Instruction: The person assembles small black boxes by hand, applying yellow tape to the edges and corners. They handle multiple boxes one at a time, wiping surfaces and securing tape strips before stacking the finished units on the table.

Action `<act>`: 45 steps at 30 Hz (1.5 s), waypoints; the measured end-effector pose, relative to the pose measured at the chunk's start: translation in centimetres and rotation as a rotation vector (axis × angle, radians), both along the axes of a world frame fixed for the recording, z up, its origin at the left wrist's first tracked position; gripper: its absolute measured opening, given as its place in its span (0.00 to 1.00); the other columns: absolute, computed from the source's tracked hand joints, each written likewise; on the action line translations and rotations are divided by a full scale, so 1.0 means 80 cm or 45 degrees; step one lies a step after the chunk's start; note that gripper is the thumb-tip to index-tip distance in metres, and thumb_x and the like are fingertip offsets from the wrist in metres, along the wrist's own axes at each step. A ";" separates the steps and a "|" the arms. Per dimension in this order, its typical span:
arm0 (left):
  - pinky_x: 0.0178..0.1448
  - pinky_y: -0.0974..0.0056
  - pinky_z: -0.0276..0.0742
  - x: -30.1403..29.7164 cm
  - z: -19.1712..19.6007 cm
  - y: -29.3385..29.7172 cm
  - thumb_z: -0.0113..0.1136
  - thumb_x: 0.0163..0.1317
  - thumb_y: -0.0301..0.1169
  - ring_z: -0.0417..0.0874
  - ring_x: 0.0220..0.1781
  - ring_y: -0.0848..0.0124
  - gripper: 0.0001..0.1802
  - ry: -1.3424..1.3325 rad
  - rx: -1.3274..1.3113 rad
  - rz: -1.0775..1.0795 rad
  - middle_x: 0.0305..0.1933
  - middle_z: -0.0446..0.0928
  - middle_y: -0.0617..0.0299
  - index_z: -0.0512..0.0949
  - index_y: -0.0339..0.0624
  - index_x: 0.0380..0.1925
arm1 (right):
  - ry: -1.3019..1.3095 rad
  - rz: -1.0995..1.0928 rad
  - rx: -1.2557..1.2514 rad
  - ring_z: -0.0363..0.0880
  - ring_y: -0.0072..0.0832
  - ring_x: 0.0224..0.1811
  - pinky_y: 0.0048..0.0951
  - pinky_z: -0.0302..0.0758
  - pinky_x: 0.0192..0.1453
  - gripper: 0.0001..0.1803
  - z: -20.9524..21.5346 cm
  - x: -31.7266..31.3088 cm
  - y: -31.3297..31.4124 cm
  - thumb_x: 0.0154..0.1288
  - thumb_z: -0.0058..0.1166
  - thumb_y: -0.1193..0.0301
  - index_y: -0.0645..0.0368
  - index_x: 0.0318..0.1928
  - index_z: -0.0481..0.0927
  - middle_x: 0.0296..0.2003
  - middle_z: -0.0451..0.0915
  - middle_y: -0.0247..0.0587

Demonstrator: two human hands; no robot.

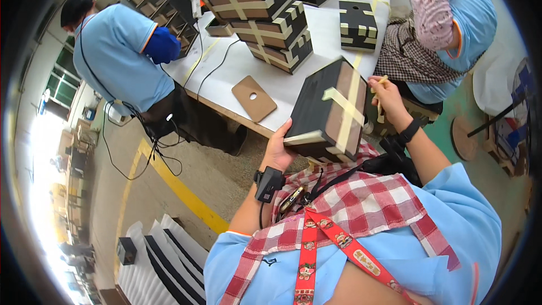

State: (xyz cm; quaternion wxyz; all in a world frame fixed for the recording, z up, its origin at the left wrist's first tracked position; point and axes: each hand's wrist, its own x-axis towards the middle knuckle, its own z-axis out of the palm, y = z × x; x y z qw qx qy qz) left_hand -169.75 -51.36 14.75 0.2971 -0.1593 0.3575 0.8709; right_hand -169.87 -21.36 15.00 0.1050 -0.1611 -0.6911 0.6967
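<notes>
Head view. Rim of frame dark and curved by the fisheye; far left washed out by glare, detail there unreadable. Underside of the dark box (330, 110) hidden; left fingers hidden behind its near corner. Lower right of frame filled by a blue shirt and red checked apron (361, 203), covering the lap. Co-worker at upper right cut off at the top edge; co-worker in blue at upper left bent over, hands hidden behind the body.

Dark box at centre of frame, held tilted above the near edge of the white table (333, 28). Black and brown faces, crossed by pale cream tape strips meeting on the upper face; one strip wrapped around the lower left corner.

Left hand (279, 149) gripping the box at its lower left corner, thumb on the side face, wrist carrying a black strapped device. Right hand (385, 99) just right of the box, closed around thin pale tape strips (379, 87); contact with the box edge impossible to confirm.

On the table: brown card with a round hole (254, 97) left of the box, a stack of similar taped boxes (265, 17) at upper centre, one smaller taped box (357, 24) at upper right. Yellow floor line (180, 189) at lower left.
</notes>
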 end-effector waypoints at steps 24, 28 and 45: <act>0.58 0.70 0.67 0.024 0.025 -0.023 0.55 0.63 0.34 0.72 0.54 0.73 0.30 0.863 -0.728 -0.151 0.56 0.71 0.56 0.61 0.33 0.62 | 0.357 0.475 0.716 0.67 0.15 0.22 0.19 0.66 0.26 0.08 0.048 -0.008 -0.083 0.64 0.52 0.70 0.63 0.38 0.77 0.23 0.72 0.28; 0.56 0.70 0.68 0.003 0.012 -0.025 0.56 0.62 0.35 0.72 0.53 0.74 0.30 0.896 -0.772 -0.180 0.54 0.73 0.55 0.62 0.33 0.62 | 0.445 0.498 0.793 0.70 0.22 0.25 0.25 0.68 0.32 0.10 0.059 -0.012 -0.092 0.63 0.53 0.68 0.64 0.38 0.77 0.24 0.75 0.38; 0.51 0.60 0.71 -0.036 0.021 -0.017 0.49 0.64 0.35 0.78 0.47 0.53 0.21 1.385 -1.476 -0.195 0.45 0.77 0.41 0.71 0.35 0.53 | 0.402 0.707 0.740 0.78 0.26 0.32 0.25 0.73 0.40 0.09 0.061 -0.019 -0.086 0.58 0.52 0.78 0.63 0.40 0.78 0.30 0.80 0.40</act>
